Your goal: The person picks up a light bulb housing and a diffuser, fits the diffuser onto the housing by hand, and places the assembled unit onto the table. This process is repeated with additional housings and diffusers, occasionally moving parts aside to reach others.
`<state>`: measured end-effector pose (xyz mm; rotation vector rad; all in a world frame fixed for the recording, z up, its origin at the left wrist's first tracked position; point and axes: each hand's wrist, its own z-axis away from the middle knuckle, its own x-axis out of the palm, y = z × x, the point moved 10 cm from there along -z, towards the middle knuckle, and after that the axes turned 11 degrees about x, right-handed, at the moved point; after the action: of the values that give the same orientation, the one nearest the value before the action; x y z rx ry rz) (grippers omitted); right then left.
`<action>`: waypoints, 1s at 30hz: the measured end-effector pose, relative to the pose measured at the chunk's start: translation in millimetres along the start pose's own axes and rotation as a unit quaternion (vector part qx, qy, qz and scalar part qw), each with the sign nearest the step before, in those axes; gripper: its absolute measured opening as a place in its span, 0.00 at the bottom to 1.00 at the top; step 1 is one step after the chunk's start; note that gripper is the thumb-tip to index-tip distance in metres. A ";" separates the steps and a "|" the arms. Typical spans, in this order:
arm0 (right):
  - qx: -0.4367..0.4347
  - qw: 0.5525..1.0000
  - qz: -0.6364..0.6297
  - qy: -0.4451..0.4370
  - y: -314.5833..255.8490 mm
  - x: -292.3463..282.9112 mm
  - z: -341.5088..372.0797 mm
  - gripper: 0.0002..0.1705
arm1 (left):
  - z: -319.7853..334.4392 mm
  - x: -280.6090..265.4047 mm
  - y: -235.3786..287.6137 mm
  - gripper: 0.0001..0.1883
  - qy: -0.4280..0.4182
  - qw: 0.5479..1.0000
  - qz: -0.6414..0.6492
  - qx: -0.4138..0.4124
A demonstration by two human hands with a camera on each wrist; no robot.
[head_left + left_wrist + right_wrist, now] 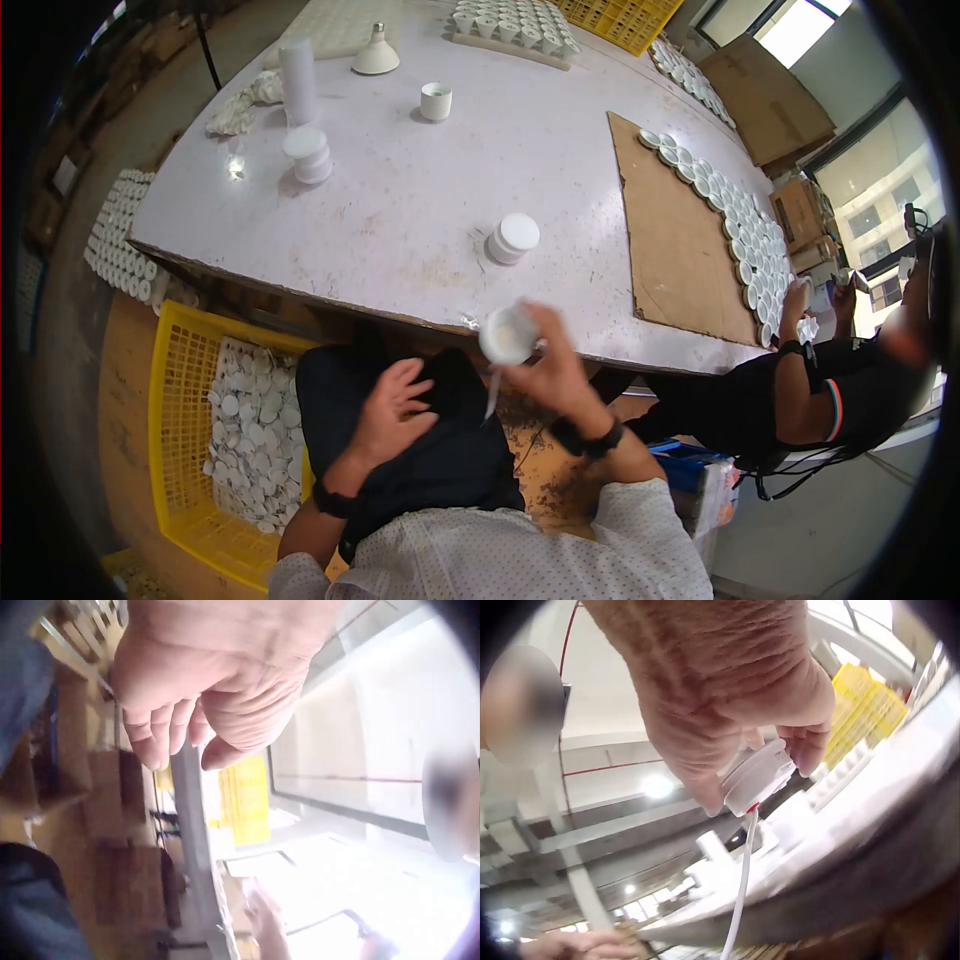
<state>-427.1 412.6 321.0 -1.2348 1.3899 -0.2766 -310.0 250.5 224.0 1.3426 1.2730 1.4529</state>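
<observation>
a person's right hand grips a round white part near the edge of a pale table.
the part, a white cord hanging from it, is just right of center in the head view, below a white cylindrical piece on the tabletop; the left hand, left of center, holds nothing, fingers loosely bent. a yellow crate of white discs occupies the lower left; another person appears at right.
</observation>
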 end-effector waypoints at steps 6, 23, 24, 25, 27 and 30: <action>0.049 0.972 -0.092 -0.213 -40.9 90.4 32.5 0.47 | 8.7 13.9 21.4 0.39 0.020 0.984 -0.156 0.088; 0.384 0.907 -0.156 0.076 149.6 -20.4 -108.7 0.18 | 57.8 -50.5 -26.8 0.31 0.178 0.984 0.015 -0.011; 0.384 0.907 -0.156 0.074 152.3 -19.2 -108.5 0.18 | 57.9 -49.9 -27.3 0.31 0.170 0.985 0.011 -0.016; 0.388 0.891 -0.221 0.076 156.8 -15.5 -106.7 0.17 | 57.9 -49.1 -27.8 0.31 0.160 0.987 0.007 -0.022; 0.392 0.871 -0.285 0.079 161.1 -12.6 -103.3 0.15 | 57.5 -47.6 -28.5 0.31 0.157 0.987 0.012 -0.025; 0.400 0.853 -0.325 0.077 160.3 -12.4 -97.5 0.12 | 56.5 -45.5 -28.9 0.31 0.148 0.988 0.013 -0.028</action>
<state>-590.4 440.5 232.0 -0.9187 0.7672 -1.3120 -250.1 221.9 182.9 1.1389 1.3917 1.7431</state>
